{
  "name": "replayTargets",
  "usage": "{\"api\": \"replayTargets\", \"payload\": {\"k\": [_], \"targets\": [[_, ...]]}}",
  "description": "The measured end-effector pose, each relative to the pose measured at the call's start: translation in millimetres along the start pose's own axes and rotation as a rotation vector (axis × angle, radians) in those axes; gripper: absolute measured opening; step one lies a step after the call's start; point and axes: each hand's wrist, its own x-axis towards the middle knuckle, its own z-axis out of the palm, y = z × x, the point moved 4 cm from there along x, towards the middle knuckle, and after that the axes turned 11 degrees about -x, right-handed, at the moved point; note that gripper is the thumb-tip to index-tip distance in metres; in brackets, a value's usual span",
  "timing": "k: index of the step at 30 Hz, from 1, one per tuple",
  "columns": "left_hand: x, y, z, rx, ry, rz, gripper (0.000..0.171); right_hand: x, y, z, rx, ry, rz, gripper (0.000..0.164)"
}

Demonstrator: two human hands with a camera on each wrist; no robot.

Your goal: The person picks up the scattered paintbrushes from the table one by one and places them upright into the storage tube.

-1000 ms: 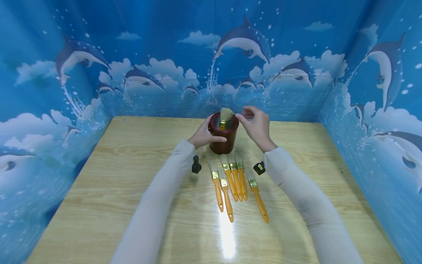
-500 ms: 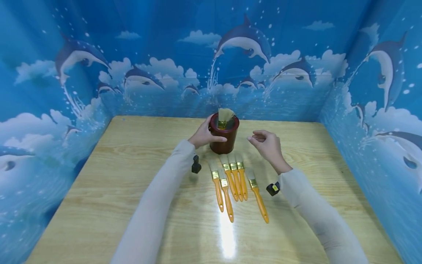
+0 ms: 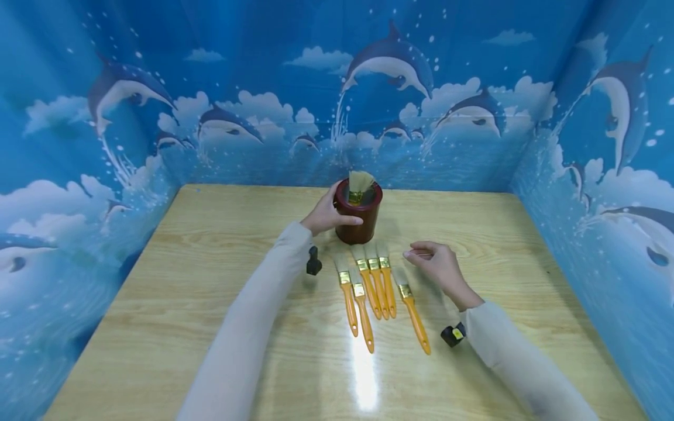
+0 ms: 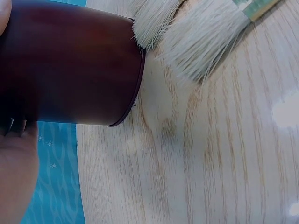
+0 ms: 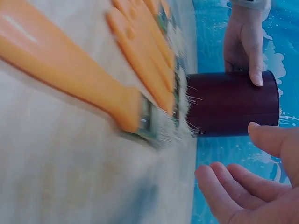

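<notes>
A dark red cylindrical pot (image 3: 359,233) stands upright near the back of the table, with at least one paintbrush (image 3: 360,184) in it, bristles up. My left hand (image 3: 325,215) grips the pot from its left side, thumb across the front. My right hand (image 3: 441,268) hovers to the right of the pot, fingers loosely bent and holding nothing; the right wrist view shows a gap between thumb and fingers. Nearest to it lies a single orange-handled paintbrush (image 3: 415,316), bristles toward the back. Several similar paintbrushes (image 3: 378,286) lie to its left, in front of the pot.
The wooden table (image 3: 237,280) extends to both sides of the brushes. A blue dolphin-print curtain (image 3: 263,158) borders it at the back and both sides. Small black wrist devices (image 3: 313,262) sit under both forearms.
My right hand has left the brush in the pot and moved right and toward me, down beside the lying brushes. The left hand stays on the pot.
</notes>
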Motion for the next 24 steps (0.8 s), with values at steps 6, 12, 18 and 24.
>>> {"api": "replayTargets", "payload": {"k": [6, 12, 18, 24], "targets": [[0.6, 1.7, 0.9, -0.005, -0.006, -0.002, 0.105, -17.7, 12.1, 11.1, -0.001, -0.039, -0.003, 0.049], [1.6, 1.5, 1.5, 0.012, -0.003, -0.005, 0.106, -32.3, 25.4, 25.1, 0.033, -0.080, 0.047, 0.047], [0.9, 2.7, 1.2, 0.020, 0.003, 0.010, 0.105, -40.5, 27.6, 35.4, 0.007, -0.042, 0.030, 0.048], [0.0, 1.3, 1.1, 0.019, 0.012, 0.007, 0.105, -44.2, 23.9, 41.8, -0.085, 0.006, 0.000, 0.049]]}}
